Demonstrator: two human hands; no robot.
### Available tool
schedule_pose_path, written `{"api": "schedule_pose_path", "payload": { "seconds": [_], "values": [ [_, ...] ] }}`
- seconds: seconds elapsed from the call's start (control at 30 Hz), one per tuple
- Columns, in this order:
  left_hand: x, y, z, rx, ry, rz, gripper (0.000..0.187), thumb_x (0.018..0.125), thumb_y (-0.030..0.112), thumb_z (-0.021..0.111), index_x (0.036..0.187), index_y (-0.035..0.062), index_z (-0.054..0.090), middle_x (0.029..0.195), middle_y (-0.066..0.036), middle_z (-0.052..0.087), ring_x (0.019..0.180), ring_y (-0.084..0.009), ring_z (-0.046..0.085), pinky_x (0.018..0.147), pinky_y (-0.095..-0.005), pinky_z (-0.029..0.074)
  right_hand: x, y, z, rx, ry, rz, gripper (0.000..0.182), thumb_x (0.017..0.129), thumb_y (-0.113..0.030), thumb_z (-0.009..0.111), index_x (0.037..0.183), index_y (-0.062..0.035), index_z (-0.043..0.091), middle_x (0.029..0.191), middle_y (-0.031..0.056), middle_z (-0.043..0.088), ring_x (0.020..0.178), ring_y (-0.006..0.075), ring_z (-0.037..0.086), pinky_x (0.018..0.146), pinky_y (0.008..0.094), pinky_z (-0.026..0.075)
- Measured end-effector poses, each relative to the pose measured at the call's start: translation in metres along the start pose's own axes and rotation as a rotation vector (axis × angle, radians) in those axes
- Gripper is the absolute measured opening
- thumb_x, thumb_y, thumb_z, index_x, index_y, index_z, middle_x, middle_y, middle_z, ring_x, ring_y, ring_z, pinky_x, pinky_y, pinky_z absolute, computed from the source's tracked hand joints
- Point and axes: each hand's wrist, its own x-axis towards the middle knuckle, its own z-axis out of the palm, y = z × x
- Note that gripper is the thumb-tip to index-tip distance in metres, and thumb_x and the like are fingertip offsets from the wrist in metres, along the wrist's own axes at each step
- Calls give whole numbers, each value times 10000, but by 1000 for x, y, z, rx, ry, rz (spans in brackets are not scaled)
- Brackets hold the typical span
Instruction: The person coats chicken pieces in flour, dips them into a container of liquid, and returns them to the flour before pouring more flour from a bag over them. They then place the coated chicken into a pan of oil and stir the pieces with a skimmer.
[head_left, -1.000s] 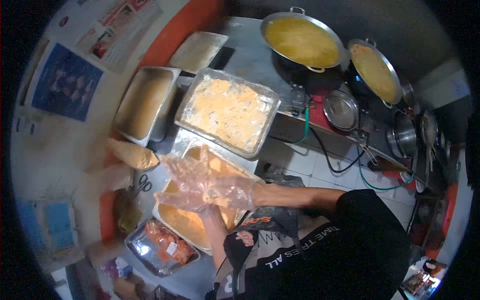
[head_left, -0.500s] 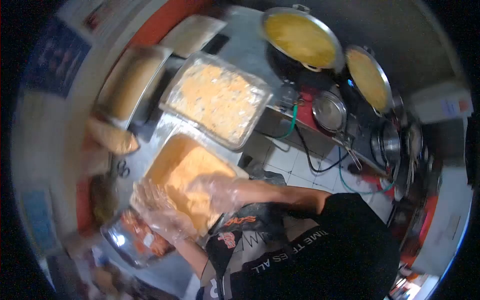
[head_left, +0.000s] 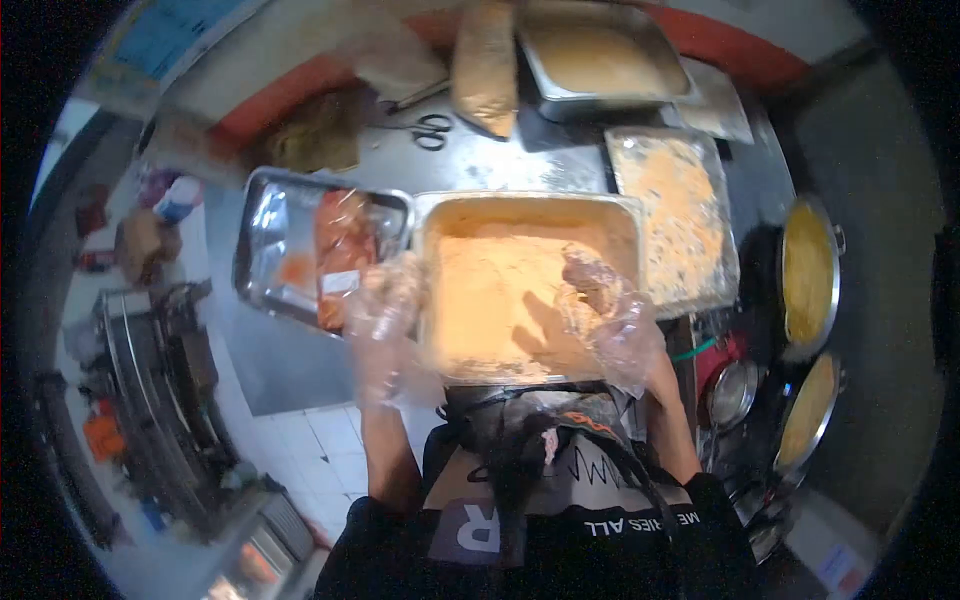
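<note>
Both my hands wear clear plastic gloves. My right hand [head_left: 618, 335] is inside the right part of a metal pan [head_left: 628, 215] of orange flour [head_left: 485, 285]. Its flour-caked fingers are closed around a dark brownish piece dusted with flour [head_left: 590, 278]. My left hand [head_left: 385, 315] is smeared by motion between the pan's left rim and a steel tray [head_left: 262, 235]. In that tray lies a plastic pack of reddish raw meat [head_left: 342, 245] with a white label, and my left fingers overlap its right edge in this view.
A plastic-lined tray of flour-coated pieces [head_left: 680, 220] adjoins the pan on the right. Behind are scissors [head_left: 431, 132], a wrapped brown bag [head_left: 485, 75] and a deep steel container [head_left: 600, 60]. Two pans of yellow oil [head_left: 808, 280] stand at far right.
The view has swung round to face the pan squarely. My left hand has moved out to the pan's left side, by the meat tray. My right hand now shows a dark floured piece.
</note>
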Motion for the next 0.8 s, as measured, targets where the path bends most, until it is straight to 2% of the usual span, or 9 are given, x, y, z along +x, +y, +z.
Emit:
{"api": "schedule_pose_path", "payload": {
  "seconds": [0.1,0.17,0.23,0.33,0.4,0.5,0.6,0.67,0.8],
  "values": [
    [32,-12,-67,-66,251,137,355,882,135,701,1188,-31,633,1126,-148,685,1024,-214,659,882,-312,534,17,-30,9,-229,391,-176,411,905,-387,657,1151,-58,655,963,141,642,855,263,640,812,348,536],
    [57,-2,-82,-80,399,157,383,831,193,755,1113,-50,663,1081,-154,701,967,-227,679,834,-316,546,30,-86,-10,-147,235,-290,404,898,-347,651,1169,-46,645,996,166,650,888,292,642,841,364,530],
    [82,29,-86,1092,265,-385,540,750,378,794,1082,-32,678,1044,-176,703,923,-284,698,807,-342,559,53,-175,-29,24,-59,-445,401,883,-266,638,1203,-24,625,1062,214,666,952,350,646,897,397,517],
    [136,-90,-130,1351,411,-47,590,702,526,718,869,-40,704,918,-264,689,901,-403,676,794,-435,531,151,-225,66,28,-139,-861,459,928,-297,588,1272,6,582,1083,166,687,906,305,647,843,381,521],
    [135,-74,-127,1287,438,-26,539,695,475,719,864,-36,704,910,-245,696,881,-390,680,774,-431,531,165,-282,80,14,-340,-572,359,930,-304,587,1119,-7,656,1030,212,688,872,328,657,783,402,519],
    [138,-70,-142,1091,394,-53,412,686,363,726,779,-37,694,792,-221,688,776,-337,695,690,-434,526,234,-279,151,-158,-442,-677,345,922,-278,590,1162,-36,639,951,304,663,909,407,680,747,462,519],
    [126,-55,-148,817,324,-155,375,689,324,733,717,-45,675,692,-203,676,674,-292,685,624,-425,515,254,-293,183,-33,-458,-534,334,920,-310,588,1106,-38,646,931,276,675,882,408,676,737,461,521],
    [115,-40,-145,679,318,-207,403,693,346,733,736,-49,666,703,-190,676,657,-288,664,622,-409,508,258,-296,200,-2,-409,-571,309,905,-306,604,1050,-38,650,906,242,681,857,411,667,740,457,522],
    [109,-36,-146,888,393,-49,372,710,309,736,766,-50,661,617,-151,635,557,-247,622,539,-390,480,259,-298,220,-103,-116,-1078,246,915,-266,609,1019,-48,657,938,195,694,841,365,670,736,412,520]
  ]
}}
